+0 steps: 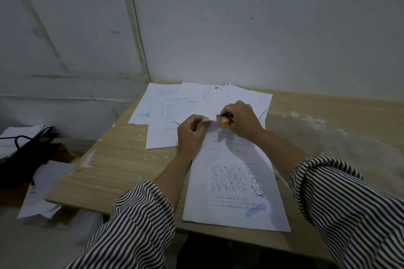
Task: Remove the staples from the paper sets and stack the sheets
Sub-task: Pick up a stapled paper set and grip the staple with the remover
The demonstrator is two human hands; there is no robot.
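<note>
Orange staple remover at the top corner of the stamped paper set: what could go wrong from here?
1. The right hand works the orange staple remover at the corner pinched by the left hand; a hard pull may tear the white stamped paper set.
2. The loose white sheets behind could get mixed in.

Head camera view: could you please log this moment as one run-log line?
left hand: pinching paper set corner | right hand: staple remover at corner | loose sheets: behind on table

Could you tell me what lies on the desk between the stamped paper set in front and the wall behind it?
In the head view, loose sheets lie fanned between the stamped paper set and the wall.
</note>
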